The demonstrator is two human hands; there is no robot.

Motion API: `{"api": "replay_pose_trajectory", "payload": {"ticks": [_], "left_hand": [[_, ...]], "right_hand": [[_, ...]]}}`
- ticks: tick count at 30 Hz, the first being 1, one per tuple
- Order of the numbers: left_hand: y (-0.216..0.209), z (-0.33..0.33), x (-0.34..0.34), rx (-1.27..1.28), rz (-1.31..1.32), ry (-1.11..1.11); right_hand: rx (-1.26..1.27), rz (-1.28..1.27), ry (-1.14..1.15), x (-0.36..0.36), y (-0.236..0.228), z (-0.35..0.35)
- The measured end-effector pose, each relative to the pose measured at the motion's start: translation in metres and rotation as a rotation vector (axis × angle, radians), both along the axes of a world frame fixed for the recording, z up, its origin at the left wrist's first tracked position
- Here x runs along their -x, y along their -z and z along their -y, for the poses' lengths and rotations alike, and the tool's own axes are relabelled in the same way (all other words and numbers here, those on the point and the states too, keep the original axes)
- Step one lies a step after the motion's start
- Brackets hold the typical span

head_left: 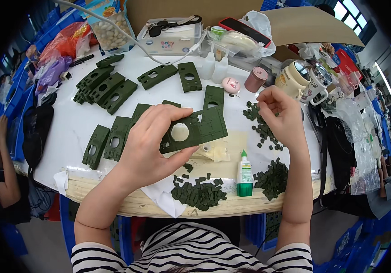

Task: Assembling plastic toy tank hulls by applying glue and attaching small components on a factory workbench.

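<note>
My left hand (146,142) grips a dark green plastic model hull plate (208,128) with a round hole, holding it tilted above the table between thumb and fingers. My right hand (284,116) is raised to the right of it, thumb and fingertips pinched together; whatever is between them is too small to make out. Small green plastic pieces (263,131) lie scattered just below that hand. Nearer me are two denser heaps, a left heap (199,194) and a right heap (273,179). A glue bottle (244,175), white with green cap and base, stands between them.
More green hull plates (188,76) lie around, several stacked at the far left (100,86). A pink jar (256,79), cream mug (292,78), white squeeze bottles (214,66) and a clear tissue box (170,38) line the back. A cable (127,38) crosses there.
</note>
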State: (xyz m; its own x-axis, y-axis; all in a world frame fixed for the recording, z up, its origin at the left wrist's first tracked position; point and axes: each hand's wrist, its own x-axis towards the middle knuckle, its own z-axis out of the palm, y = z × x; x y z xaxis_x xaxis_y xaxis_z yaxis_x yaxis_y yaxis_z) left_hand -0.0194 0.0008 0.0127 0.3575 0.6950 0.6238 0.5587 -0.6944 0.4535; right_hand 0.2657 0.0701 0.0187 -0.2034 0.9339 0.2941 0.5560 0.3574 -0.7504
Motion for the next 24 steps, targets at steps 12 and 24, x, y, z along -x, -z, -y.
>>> {"api": "replay_pose_trajectory", "payload": {"ticks": [12,24], "left_hand": [[0.002,0.003,-0.005,-0.035,-0.008,0.005],[0.008,0.011,-0.015,-0.161,-0.111,-0.023]], "right_hand": [[-0.302,-0.055,-0.340,0.033,-0.020,0.043],[0.088,-0.395,-0.245,0.054,-0.008,0.063]]}}
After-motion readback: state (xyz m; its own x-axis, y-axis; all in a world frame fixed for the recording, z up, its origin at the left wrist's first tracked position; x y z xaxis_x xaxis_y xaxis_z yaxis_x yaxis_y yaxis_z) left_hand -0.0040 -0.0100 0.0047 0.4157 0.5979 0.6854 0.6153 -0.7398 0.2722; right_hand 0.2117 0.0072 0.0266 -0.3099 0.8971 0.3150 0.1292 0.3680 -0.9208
